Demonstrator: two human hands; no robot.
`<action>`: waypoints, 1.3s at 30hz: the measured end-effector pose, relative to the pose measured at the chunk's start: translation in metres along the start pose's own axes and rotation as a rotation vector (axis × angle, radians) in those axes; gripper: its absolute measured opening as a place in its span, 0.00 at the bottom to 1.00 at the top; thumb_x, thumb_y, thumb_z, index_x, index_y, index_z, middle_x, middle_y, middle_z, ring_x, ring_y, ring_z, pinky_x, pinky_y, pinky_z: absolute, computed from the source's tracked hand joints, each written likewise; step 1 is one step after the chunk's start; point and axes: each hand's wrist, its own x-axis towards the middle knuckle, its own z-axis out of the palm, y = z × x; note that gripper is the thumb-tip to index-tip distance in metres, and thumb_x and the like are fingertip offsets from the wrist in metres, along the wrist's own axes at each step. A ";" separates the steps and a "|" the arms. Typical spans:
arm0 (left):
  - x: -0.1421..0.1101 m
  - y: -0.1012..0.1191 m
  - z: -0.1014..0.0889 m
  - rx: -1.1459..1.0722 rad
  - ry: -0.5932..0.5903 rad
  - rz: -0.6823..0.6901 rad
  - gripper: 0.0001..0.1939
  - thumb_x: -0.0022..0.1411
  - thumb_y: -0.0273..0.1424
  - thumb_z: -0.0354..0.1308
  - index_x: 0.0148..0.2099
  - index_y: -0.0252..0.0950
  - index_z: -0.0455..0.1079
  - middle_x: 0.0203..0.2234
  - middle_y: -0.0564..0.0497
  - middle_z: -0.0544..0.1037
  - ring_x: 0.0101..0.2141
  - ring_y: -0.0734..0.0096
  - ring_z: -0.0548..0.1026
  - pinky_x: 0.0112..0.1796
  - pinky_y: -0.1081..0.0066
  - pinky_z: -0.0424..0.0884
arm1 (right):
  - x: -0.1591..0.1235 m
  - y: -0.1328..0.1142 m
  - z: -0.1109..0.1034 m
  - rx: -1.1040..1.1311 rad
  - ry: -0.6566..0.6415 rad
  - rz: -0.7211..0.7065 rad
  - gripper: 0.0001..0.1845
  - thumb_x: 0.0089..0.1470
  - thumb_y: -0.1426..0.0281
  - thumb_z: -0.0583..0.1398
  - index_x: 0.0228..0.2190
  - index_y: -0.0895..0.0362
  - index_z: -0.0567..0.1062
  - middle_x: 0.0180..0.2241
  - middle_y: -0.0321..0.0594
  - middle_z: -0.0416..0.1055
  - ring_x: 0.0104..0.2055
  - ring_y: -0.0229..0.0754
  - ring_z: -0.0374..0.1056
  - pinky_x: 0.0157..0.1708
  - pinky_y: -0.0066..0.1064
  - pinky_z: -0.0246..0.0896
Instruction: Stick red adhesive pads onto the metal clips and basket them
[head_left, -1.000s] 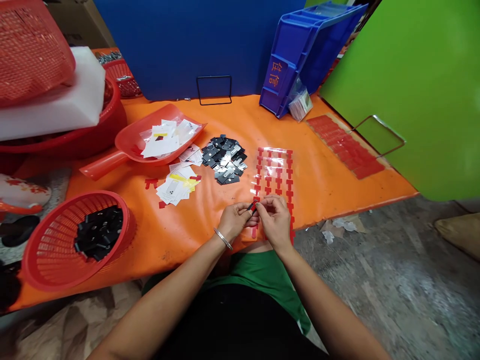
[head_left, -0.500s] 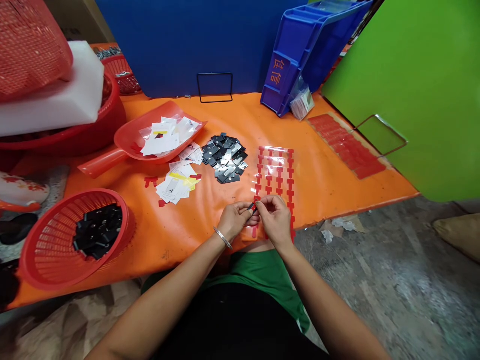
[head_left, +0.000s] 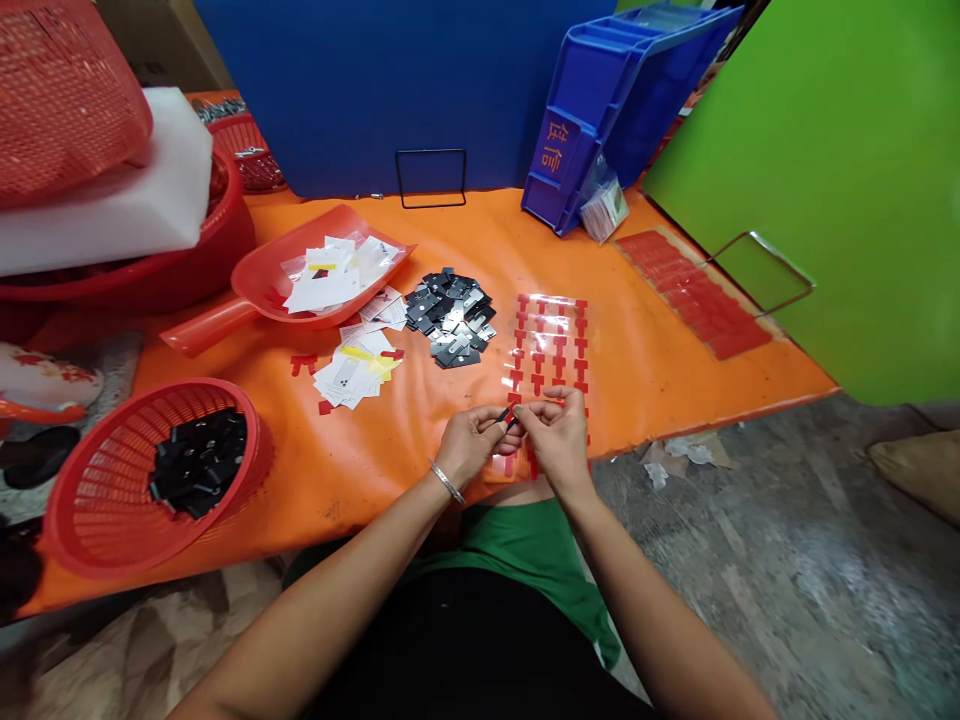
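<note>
My left hand (head_left: 466, 447), with a bracelet at its wrist, pinches a small flat black plate (head_left: 506, 421) just above the table's front edge. My right hand (head_left: 559, 440) is closed at the plate's other end, thumb and forefinger pressed on it. A bit of red shows at these fingertips; whether it sits on the plate or on the sheet behind, I cannot tell. Under and behind my hands lies a clear sheet with rows of red T-shaped stickers (head_left: 559, 343), its near part partly covered. A heap of similar black plates (head_left: 452, 318) lies left of the sheet.
Left of the heap are a red scoop (head_left: 251, 268) with paper slips and more slips (head_left: 347, 378) on the orange table (head_left: 420, 400). A red basket (head_left: 97, 500) of black parts stands front left. At the back are a blue bin (head_left: 559, 130) and, rightward, a red sheet (head_left: 694, 290).
My right hand has shifted slightly, its outer fingers now lifted and more spread. The left hand keeps its pinch on the black plate, almost in the same place.
</note>
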 end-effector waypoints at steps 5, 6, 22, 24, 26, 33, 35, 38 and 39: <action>0.000 0.003 0.001 0.008 0.020 -0.026 0.05 0.54 0.25 0.61 0.34 0.27 0.72 0.22 0.48 0.77 0.22 0.77 0.74 0.29 0.75 0.73 | 0.007 -0.005 -0.006 0.046 -0.169 0.061 0.21 0.40 0.61 0.66 0.34 0.57 0.70 0.23 0.33 0.71 0.23 0.37 0.67 0.25 0.30 0.65; 0.000 0.002 0.001 0.010 0.017 -0.022 0.05 0.54 0.25 0.61 0.34 0.27 0.72 0.22 0.48 0.77 0.22 0.77 0.74 0.29 0.75 0.73 | 0.009 -0.005 -0.007 0.035 -0.193 0.071 0.18 0.40 0.60 0.66 0.30 0.57 0.71 0.23 0.34 0.70 0.22 0.37 0.66 0.24 0.29 0.65; -0.083 0.080 -0.057 0.249 0.195 0.311 0.18 0.54 0.41 0.59 0.42 0.32 0.72 0.33 0.45 0.78 0.30 0.68 0.76 0.36 0.68 0.73 | 0.011 -0.020 0.005 -0.310 -0.231 -0.268 0.14 0.53 0.58 0.58 0.27 0.56 0.75 0.27 0.38 0.72 0.30 0.42 0.67 0.29 0.32 0.62; -0.108 0.098 -0.092 0.485 0.448 0.413 0.18 0.55 0.42 0.58 0.42 0.34 0.73 0.31 0.47 0.79 0.31 0.66 0.76 0.37 0.68 0.72 | 0.018 -0.022 0.017 -0.440 -0.247 -0.420 0.12 0.54 0.62 0.57 0.28 0.55 0.75 0.30 0.40 0.72 0.35 0.45 0.67 0.36 0.36 0.62; -0.132 0.112 -0.126 0.789 0.722 0.439 0.17 0.56 0.42 0.56 0.43 0.37 0.73 0.33 0.49 0.79 0.33 0.63 0.76 0.37 0.68 0.70 | 0.029 -0.022 0.032 -0.551 -0.237 -0.548 0.10 0.54 0.64 0.57 0.29 0.55 0.76 0.32 0.42 0.71 0.38 0.47 0.65 0.40 0.39 0.60; -0.174 0.119 -0.198 1.436 1.181 0.209 0.17 0.60 0.39 0.50 0.44 0.37 0.73 0.31 0.47 0.78 0.37 0.49 0.75 0.36 0.61 0.67 | 0.072 -0.011 0.081 -0.807 -0.119 -0.680 0.19 0.47 0.59 0.63 0.39 0.57 0.75 0.37 0.49 0.65 0.42 0.54 0.58 0.43 0.46 0.57; -0.171 0.116 -0.198 1.459 1.170 0.363 0.15 0.60 0.37 0.52 0.46 0.38 0.72 0.39 0.47 0.78 0.43 0.49 0.73 0.41 0.59 0.67 | 0.076 -0.010 0.088 -0.819 -0.105 -0.683 0.18 0.45 0.58 0.64 0.36 0.56 0.75 0.37 0.49 0.64 0.42 0.54 0.58 0.43 0.45 0.57; -0.160 0.110 -0.183 1.369 1.159 0.640 0.15 0.60 0.35 0.53 0.48 0.39 0.71 0.44 0.47 0.76 0.46 0.54 0.72 0.48 0.60 0.65 | 0.077 -0.012 0.092 -0.804 -0.111 -0.638 0.15 0.45 0.59 0.63 0.33 0.56 0.74 0.37 0.48 0.65 0.43 0.54 0.59 0.43 0.44 0.57; -0.154 0.108 -0.174 1.309 1.130 0.702 0.14 0.60 0.35 0.54 0.47 0.38 0.72 0.44 0.46 0.76 0.45 0.57 0.73 0.48 0.62 0.65 | 0.075 -0.014 0.092 -0.774 -0.118 -0.608 0.14 0.45 0.61 0.63 0.32 0.57 0.73 0.36 0.47 0.65 0.43 0.53 0.59 0.42 0.44 0.57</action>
